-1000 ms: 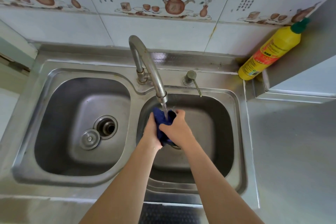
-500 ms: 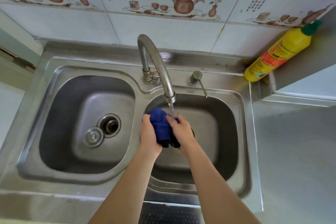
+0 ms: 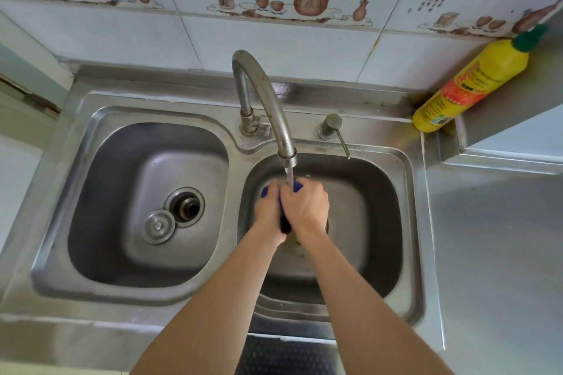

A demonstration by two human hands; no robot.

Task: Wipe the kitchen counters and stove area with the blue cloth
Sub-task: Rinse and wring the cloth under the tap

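Note:
My left hand [image 3: 268, 210] and my right hand [image 3: 306, 207] are pressed together over the right basin [image 3: 371, 222] of the steel double sink. Both are clenched around the dark blue cloth [image 3: 264, 191]. Only small bits of the cloth show, at the top and between the palms. Water runs from the curved tap [image 3: 262, 91] straight onto the cloth and my fingers.
The left basin [image 3: 122, 192] holds an open drain [image 3: 185, 207] and a loose metal plug [image 3: 158, 226]. A soap pump [image 3: 332, 126] stands behind the right basin. A yellow bottle with a green cap [image 3: 469, 85] leans in the back right corner. Steel counter [image 3: 502, 253] extends to the right.
My hands have closed tighter together around the cloth under the water stream, so much less of the blue cloth shows than half a second ago.

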